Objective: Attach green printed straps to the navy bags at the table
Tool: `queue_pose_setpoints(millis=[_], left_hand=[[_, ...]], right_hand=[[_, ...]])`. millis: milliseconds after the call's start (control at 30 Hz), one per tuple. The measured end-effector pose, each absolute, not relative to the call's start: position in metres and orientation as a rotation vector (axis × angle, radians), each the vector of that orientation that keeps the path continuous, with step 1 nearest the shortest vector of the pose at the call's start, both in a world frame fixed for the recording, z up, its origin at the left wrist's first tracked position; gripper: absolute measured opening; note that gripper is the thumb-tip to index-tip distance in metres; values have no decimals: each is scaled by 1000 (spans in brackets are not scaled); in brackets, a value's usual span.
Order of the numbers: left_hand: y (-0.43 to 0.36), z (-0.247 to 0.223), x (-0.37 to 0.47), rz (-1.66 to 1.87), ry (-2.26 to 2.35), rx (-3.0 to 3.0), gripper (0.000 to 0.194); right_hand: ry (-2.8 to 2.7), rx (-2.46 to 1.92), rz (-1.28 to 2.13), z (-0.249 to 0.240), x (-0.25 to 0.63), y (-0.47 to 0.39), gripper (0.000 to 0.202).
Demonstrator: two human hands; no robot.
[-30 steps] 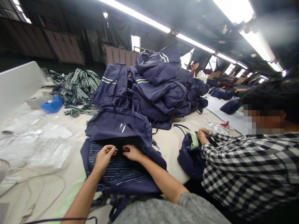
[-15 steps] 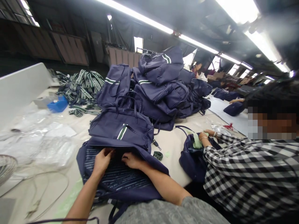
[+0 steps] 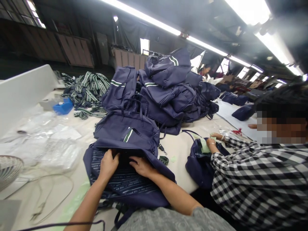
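A navy bag (image 3: 154,195) lies open in front of me, its dark lining covered in rows of white print. Both of my hands are inside its mouth. My left hand (image 3: 109,164) is at the upper left of the opening, fingers curled near the raised edge; what they hold, if anything, is hidden. To its right, my right hand (image 3: 141,165) rests inside with thumb and fingers apart. Just behind stands a closed navy bag (image 3: 144,133) with a green and white stripe.
Navy bags (image 3: 168,77) are piled behind. Striped straps (image 3: 91,88), a blue bin (image 3: 63,106) and clear plastic bags (image 3: 60,150) lie left, beside a fan (image 3: 9,171). At right, a person in a checked shirt (image 3: 255,173) handles another bag (image 3: 198,165).
My right hand's fingers have spread. My left hand has shifted slightly, with more of its back showing. The whole view has moved a little.
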State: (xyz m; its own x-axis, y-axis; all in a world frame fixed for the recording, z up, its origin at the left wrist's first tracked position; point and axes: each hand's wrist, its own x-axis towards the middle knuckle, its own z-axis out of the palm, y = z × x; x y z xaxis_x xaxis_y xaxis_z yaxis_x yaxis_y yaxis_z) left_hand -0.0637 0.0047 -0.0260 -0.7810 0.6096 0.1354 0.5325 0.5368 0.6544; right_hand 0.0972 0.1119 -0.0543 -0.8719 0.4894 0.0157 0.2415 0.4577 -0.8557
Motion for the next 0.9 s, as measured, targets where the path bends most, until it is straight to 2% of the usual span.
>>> queue_pose_setpoints(millis=[267, 500, 600, 733, 900], left_hand=[[55, -15, -90, 787, 2768, 1113, 47], [70, -24, -114, 691, 2702, 1110, 28], [66, -26, -111, 708, 2592, 1229, 22], [61, -28, -90, 735, 2459, 1418, 24], [60, -36, -48, 810, 2206, 1993, 37]], right_hand=[[-2223, -709, 1543, -60, 100, 127, 27], [-2084, -962, 1728, -54, 143, 132, 31], [-2076, -1067, 1639, -56, 179, 128, 34], [-2180, -1030, 1352, -59, 221, 123, 34], [-2117, -958, 1377, -48, 235, 117, 33]])
